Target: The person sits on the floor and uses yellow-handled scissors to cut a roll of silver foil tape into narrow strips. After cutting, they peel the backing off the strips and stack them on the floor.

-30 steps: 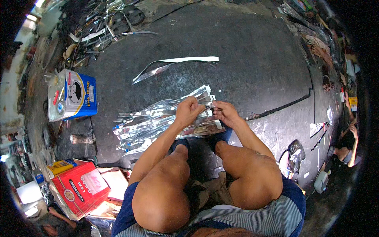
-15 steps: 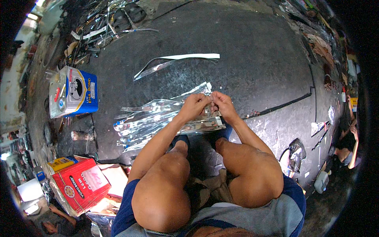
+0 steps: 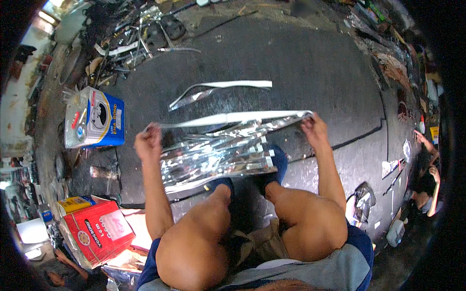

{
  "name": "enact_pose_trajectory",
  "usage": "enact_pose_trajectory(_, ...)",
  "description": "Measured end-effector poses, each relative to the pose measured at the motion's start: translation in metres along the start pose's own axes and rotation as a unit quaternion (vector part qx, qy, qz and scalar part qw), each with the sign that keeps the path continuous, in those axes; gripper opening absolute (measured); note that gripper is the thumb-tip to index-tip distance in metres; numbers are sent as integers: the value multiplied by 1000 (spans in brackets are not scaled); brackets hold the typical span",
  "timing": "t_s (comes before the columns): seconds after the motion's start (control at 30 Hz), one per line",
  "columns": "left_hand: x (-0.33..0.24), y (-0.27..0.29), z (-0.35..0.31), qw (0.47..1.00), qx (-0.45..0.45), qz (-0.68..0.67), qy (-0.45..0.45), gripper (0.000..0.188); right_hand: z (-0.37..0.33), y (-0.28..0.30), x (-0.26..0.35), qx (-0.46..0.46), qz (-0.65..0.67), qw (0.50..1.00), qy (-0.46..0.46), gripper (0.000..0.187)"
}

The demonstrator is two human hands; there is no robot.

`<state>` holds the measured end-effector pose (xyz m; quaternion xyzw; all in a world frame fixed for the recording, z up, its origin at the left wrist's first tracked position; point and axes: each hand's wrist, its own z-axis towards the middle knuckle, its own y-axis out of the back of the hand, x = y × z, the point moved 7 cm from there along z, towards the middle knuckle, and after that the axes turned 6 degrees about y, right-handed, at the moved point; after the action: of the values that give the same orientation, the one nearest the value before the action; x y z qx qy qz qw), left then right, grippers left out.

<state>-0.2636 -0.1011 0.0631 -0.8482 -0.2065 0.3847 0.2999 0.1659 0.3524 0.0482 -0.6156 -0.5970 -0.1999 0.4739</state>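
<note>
A long white strip (image 3: 228, 117) stretches between my hands, above the dark floor (image 3: 233, 51). My left hand (image 3: 148, 142) grips its left end, fingers closed. At the other end, my right hand (image 3: 315, 130) pinches the strip, where a shiny clear strip (image 3: 274, 125) also meets the fingers and slants down to the left. Below lies a bunch of shiny clear strips (image 3: 213, 157), spread side by side in front of my feet. Farther off, another white strip (image 3: 238, 84) rests on the floor with a shiny one (image 3: 191, 99) at its left.
A blue and white can (image 3: 110, 119) stands at the left. Nearer lies a red box (image 3: 99, 230) beside a small jar (image 3: 103, 172). Scrap strips (image 3: 141, 46) are heaped at the far left. A black plastic bag (image 3: 364, 201) lies at right, and another person's hand (image 3: 433, 172) shows beyond.
My hands were together over the bunch of strips. They have moved wide apart, left hand to the left and right hand to the right, drawing the white strip out between them.
</note>
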Motion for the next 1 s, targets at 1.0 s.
enact_pose_trajectory(1.0,181,-204,-154,878,248,405,55,24,-186,-235,35,380,-372,740,412,18)
